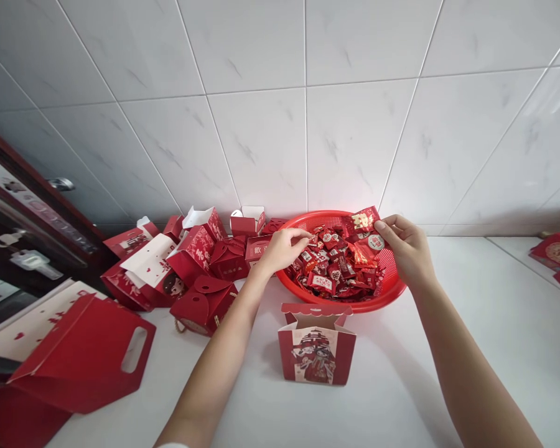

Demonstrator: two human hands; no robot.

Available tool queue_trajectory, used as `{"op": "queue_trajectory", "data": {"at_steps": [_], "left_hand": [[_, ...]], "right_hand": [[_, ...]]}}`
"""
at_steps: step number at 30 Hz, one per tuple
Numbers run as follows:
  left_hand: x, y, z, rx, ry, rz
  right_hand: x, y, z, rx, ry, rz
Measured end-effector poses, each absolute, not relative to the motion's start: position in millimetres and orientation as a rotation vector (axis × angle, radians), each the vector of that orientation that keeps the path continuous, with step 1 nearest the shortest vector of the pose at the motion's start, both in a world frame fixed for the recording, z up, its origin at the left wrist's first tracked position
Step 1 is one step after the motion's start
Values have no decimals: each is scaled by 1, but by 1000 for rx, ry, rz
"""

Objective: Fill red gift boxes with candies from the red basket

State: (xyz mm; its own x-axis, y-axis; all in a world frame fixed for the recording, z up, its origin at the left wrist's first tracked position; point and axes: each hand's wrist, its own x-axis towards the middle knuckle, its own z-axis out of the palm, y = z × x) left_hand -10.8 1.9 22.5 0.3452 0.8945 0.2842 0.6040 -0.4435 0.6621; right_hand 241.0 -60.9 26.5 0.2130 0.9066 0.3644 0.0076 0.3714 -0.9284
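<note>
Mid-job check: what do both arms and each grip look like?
The left grip and right grip are bare, ungloved human hands; no watch or bracelet shows. A white sliver, probably sleeve, crosses the left arm at frame bottom; the right arm shows none.

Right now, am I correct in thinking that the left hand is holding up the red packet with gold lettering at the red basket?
Not quite: the head view shows the right hand, not the left, holding up the red packet with gold lettering at the red basket.
</note>
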Motion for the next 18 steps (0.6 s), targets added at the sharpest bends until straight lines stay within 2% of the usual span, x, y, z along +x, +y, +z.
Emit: {"op": "queue_trajectory", "data": {"at_steps": [3, 11, 18], "left_hand": [[-10, 19, 22, 2303, 1523, 582], [25, 65, 14, 2343, 1536, 131], [35, 85, 5, 2347, 1439, 41]], "right_hand": [[241, -62, 27, -991, -1132, 801], [237, -56, 20, -992, -1083, 815], [238, -47, 12, -1012, -945, 796]]}}
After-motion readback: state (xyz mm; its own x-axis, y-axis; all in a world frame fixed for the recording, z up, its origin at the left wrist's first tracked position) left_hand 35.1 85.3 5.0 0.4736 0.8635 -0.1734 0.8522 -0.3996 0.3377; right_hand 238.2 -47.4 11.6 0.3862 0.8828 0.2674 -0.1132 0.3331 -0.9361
